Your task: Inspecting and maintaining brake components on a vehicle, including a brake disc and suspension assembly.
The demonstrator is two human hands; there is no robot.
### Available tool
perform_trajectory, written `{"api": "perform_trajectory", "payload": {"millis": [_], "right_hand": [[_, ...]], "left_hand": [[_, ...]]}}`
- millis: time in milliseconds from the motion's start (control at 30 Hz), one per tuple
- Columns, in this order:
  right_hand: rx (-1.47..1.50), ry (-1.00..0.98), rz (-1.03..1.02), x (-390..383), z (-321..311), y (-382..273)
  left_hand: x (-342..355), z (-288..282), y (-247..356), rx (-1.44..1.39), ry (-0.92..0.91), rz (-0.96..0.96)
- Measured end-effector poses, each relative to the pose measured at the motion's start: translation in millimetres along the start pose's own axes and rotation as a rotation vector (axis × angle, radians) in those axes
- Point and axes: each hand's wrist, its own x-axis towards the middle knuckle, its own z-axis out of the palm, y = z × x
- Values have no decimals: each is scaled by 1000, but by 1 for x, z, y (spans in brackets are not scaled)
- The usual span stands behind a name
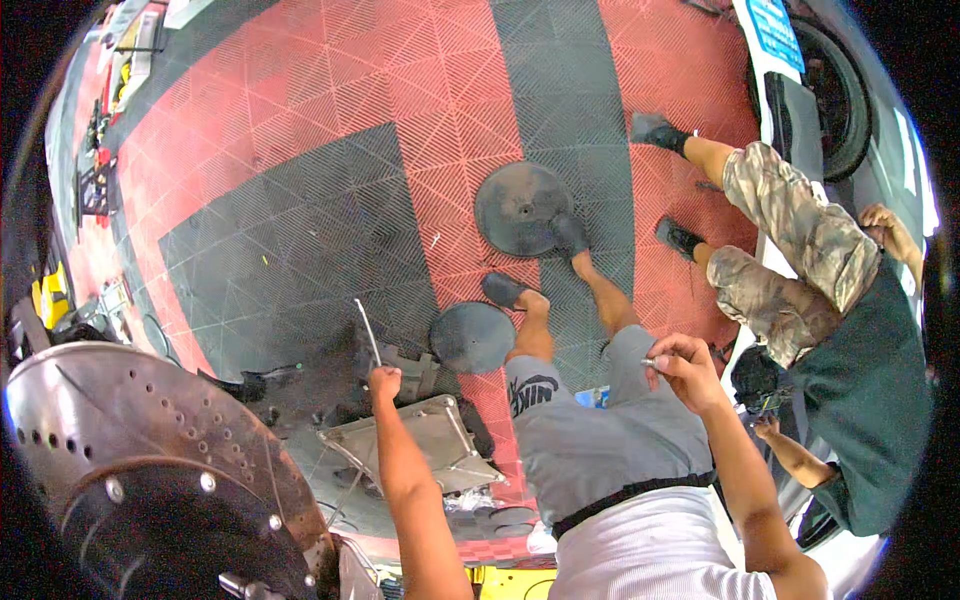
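My left hand (384,383) is closed round the lower end of a thin, light-coloured rod (367,325), which points up and away over the dark floor tiles. Its exact kind does not show. On the other side, my right hand (688,368) pinches a small metallic piece (650,362) between thumb and fingertips, above my right thigh. That piece is too small to name. Left of my left forearm stands a large drilled brake disc (190,410) with a black, bolted centre. Neither hand touches it.
A grey metal frame-like stand (410,440) lies beside my left forearm. Two round black plates (515,205) (470,338) rest on the red and black tiled floor (300,230); one foot is on the farther plate. At right, a person in camouflage shorts (800,240) is near a tyre (835,100).
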Motion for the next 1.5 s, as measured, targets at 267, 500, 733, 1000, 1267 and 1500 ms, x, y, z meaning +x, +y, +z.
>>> {"api": "perform_trajectory", "payload": {"millis": [267,500,733,1000,1267,1500], "right_hand": [[87,8,-125,22,-24,-29],[558,-98,-246,29,-42,-96],[627,-388,-320,-16,22,-162],[584,-581,-518,-111,107,-207],[390,-636,-313,-168,149,-213],[320,-967,-401,-206,160,-199]], "left_hand": [[-131,-26,193,-265,-96,448],[-310,-140,360,-507,-22,903],[-430,-227,376,-840,-70,932],[-499,-243,341,-1045,125,990],[-511,-223,335,-1055,243,986],[-536,-248,346,-1056,307,1218]]}}
